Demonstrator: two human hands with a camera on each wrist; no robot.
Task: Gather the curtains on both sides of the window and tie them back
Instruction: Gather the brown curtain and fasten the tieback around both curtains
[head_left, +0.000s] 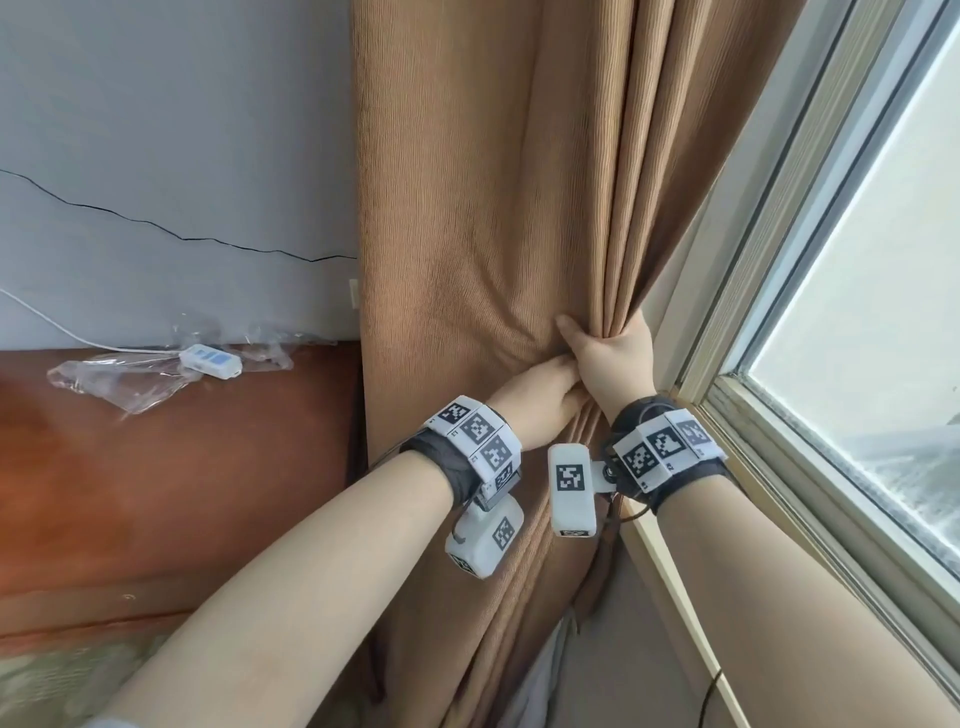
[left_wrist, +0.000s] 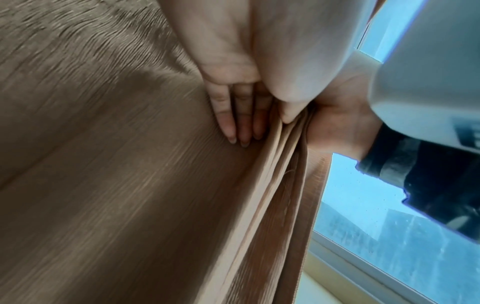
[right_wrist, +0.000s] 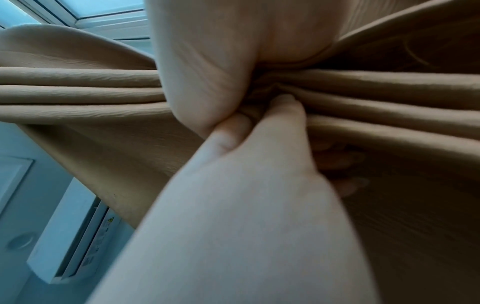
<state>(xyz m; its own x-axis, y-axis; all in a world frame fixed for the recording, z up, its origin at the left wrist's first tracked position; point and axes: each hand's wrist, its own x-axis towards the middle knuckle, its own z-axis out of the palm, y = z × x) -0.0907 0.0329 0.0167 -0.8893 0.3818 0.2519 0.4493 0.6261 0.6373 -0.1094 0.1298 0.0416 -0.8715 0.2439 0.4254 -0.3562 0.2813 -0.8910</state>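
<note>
A: Where's the curtain (head_left: 467, 218)?

B: Hanging left of the window (head_left: 852, 291), beside the wall (head_left: 156, 130); I've got its window-side pleats bunched. My right hand (head_left: 615, 364) is curled round the bunch, thumb across the front; my left hand (head_left: 545, 400) sits just below, touching it, fingers (left_wrist: 228, 121) straight and together, flat on the cloth.

A: How do I gather well?

B: I'd keep the right grip firm; sweep the left across the loose panel toward the bunch, fold by fold; I see no tie-back yet.
</note>
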